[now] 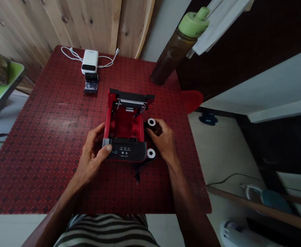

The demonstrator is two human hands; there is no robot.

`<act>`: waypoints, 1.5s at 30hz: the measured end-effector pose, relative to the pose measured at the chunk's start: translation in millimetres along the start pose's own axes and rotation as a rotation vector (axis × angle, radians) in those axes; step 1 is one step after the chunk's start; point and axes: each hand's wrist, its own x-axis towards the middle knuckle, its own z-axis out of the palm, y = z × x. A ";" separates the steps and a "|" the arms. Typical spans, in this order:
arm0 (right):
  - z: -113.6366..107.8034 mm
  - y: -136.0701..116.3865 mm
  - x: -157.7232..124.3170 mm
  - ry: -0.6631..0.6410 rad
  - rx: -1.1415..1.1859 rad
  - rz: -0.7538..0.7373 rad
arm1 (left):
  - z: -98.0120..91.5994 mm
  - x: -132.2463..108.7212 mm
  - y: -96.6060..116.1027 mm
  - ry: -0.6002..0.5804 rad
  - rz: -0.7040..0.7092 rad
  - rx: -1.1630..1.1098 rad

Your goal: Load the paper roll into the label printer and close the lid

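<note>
A red and black printer (124, 151) stands on the table with its lid (132, 97) raised, so its red inside (126, 127) shows. My left hand (91, 154) grips the printer's left front corner, thumb on top of the dark control panel and fingers along the side. Close to the right wall of the printer, my right hand (163, 139) has its thumb and fingers around a black ribbon roll (152, 122) with a white core. A second white-cored roll (151, 153) lies by the front right corner. Dark crumpled ribbon (137, 173) trails in front.
At the back of the patterned red table (50, 154) lie a white power bank (89, 61) with a white cable (109, 63) and a small black strip (91, 84). A tall bottle (175, 48) with a green lid stands back right. A red stool (191, 101) shows beyond the right edge.
</note>
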 end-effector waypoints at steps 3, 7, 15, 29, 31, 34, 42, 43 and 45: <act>-9.1 -3.3 -8.2 -0.034 -0.010 0.009 | -1.1 0.0 -0.3 -0.009 0.016 -0.004; -37.5 -9.9 -40.1 -0.052 -0.037 0.040 | -1.6 0.6 -0.4 -0.023 0.025 -0.006; -41.3 -18.8 -102.8 -0.165 0.026 0.074 | -0.1 1.2 0.3 -0.016 0.046 0.002; -91.6 -81.6 -79.6 -0.220 0.158 -0.061 | 1.7 -0.7 -2.4 -0.012 0.018 -0.045; -85.3 -97.0 -66.1 -0.239 0.002 -0.192 | 1.3 -1.5 -3.1 -0.013 0.015 -0.048; -58.2 -116.0 -45.5 -0.260 -0.278 -0.441 | -0.4 -1.8 -3.0 -0.009 0.050 -0.024; 3.0 -150.4 -17.8 -0.448 -0.800 -0.527 | -2.3 -1.8 -2.0 -0.008 0.072 -0.049; 6.3 -150.3 -14.2 -0.467 -0.816 -0.514 | -2.3 -2.0 -2.5 -0.008 0.071 -0.052; 11.6 -146.7 -5.7 -0.509 -0.812 -0.500 | -2.5 -2.6 -3.6 -0.009 0.066 -0.061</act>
